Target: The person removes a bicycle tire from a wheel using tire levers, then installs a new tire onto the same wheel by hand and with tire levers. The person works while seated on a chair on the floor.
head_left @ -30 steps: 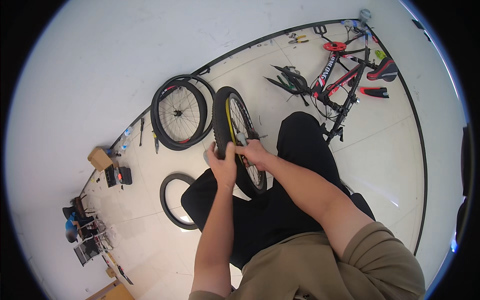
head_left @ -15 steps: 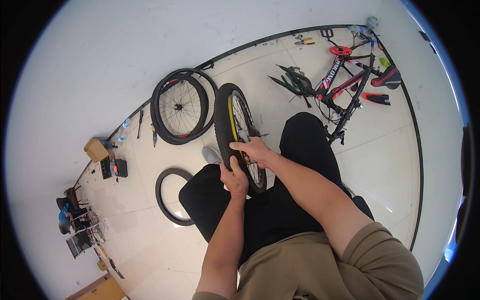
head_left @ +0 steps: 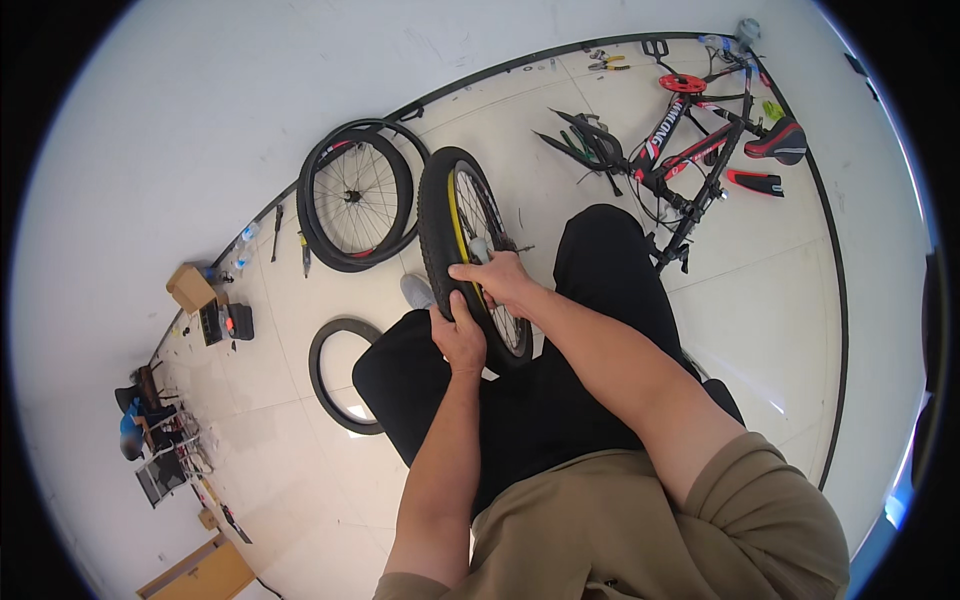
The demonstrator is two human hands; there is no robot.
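Note:
A bicycle wheel [head_left: 436, 215] with a knobby black tyre stands upright between my legs, a yellow strip showing between tyre and rim. My left hand [head_left: 461, 338] grips the near side of the tyre, its thumb pressed on the tread. Just beyond it, my right hand [head_left: 505, 281] reaches round the rim side, with its thumb laid across the tyre edge. A light grey rounded piece [head_left: 479, 249] shows beside the right hand against the spokes; its kind and how it is held are unclear. The right fingertips are partly hidden behind the wheel.
Another wheel [head_left: 405, 205] and a loose tyre lean by the wall. A bare tyre [head_left: 318, 366] lies left of my knee. The red-and-black bike frame [head_left: 660, 135] rests far right, near pliers [head_left: 608, 64]. A cardboard box [head_left: 190, 288] and toolbox [head_left: 239, 321] stand left; a person [head_left: 131, 425] sits beyond.
The whole scene has shifted slightly up and left in view. Both hands keep their hold on the wheel, with little visible change in their grip.

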